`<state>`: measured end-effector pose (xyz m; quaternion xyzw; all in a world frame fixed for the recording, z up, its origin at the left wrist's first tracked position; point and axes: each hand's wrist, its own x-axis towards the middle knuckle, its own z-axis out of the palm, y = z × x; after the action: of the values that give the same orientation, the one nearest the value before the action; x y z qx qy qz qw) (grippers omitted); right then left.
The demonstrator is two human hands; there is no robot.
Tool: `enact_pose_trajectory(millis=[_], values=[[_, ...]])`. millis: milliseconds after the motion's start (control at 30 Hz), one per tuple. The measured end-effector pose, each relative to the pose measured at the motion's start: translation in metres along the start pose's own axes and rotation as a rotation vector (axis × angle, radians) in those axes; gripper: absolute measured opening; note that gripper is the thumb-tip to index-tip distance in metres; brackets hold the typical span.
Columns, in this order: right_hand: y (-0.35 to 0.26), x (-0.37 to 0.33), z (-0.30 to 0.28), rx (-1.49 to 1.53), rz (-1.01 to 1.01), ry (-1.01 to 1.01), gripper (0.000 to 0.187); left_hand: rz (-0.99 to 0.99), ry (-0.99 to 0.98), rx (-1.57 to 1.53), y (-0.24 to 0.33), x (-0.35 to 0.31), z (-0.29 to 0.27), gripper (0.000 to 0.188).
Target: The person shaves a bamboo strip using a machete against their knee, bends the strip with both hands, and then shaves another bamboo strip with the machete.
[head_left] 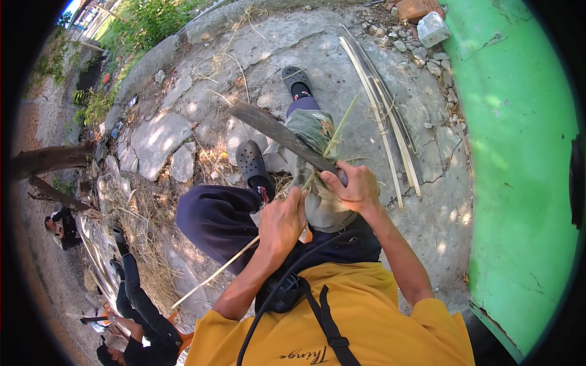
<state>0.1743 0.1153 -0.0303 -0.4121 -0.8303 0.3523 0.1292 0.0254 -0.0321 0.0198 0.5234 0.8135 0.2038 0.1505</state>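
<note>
Pinching the pale strip (217, 272) between the thumb and bent fingers of my left hand (279, 222), I have its loose tail trailing down and left past my wrist. Just beyond those fingertips it meets the dark, flat blade (268, 129), and what seems the same strip's other end pokes out above my right fingers. My right hand (357, 188) clasps the blade's near end, thumb and forefinger close around it; the rest are tucked out of sight, so I cannot tell how they lie. The blade's far tip points away, up and left of both hands, over the grey-green cloth (329, 210) draped on my leg just below my fingers. To do this well, I'd hold the blade at one low, steady angle, bearing down lightly with the right thumb, and draw the strip evenly with the left, since a jerk could snap something so thin. My left knuckles sit close to the edge, so I'd pinch farther down the strip. The bundle of strips (388, 110) lies well apart, up and right of my right fingers.
</note>
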Motion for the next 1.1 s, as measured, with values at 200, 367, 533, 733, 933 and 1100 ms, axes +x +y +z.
enact_pose_trajectory(millis=[200, 367, 533, 733, 933, 1100], values=[[-0.004, -0.009, -0.003, -0.009, -0.033, 0.014, 0.063, -0.003, 0.033, 0.064, 0.000, 0.001, 0.004, 0.020], [0.009, 0.003, -0.003, 0.028, 0.009, -0.068, 0.063, 0.025, 0.034, 0.038, -0.002, 0.002, 0.007, 0.019], [0.004, -0.009, 0.005, 0.057, -0.043, 0.019, 0.062, -0.005, 0.011, 0.039, -0.003, -0.010, -0.001, 0.019], [0.010, 0.008, 0.001, 0.126, -0.067, -0.003, 0.060, 0.001, -0.008, 0.054, 0.006, -0.008, -0.004, 0.020], [0.004, -0.006, -0.001, 0.067, -0.029, 0.004, 0.060, -0.008, 0.005, 0.062, 0.003, -0.005, -0.002, 0.022], [0.020, 0.004, 0.000, 0.212, -0.010, -0.029, 0.062, 0.012, 0.000, 0.044, 0.010, -0.021, -0.020, 0.024]])
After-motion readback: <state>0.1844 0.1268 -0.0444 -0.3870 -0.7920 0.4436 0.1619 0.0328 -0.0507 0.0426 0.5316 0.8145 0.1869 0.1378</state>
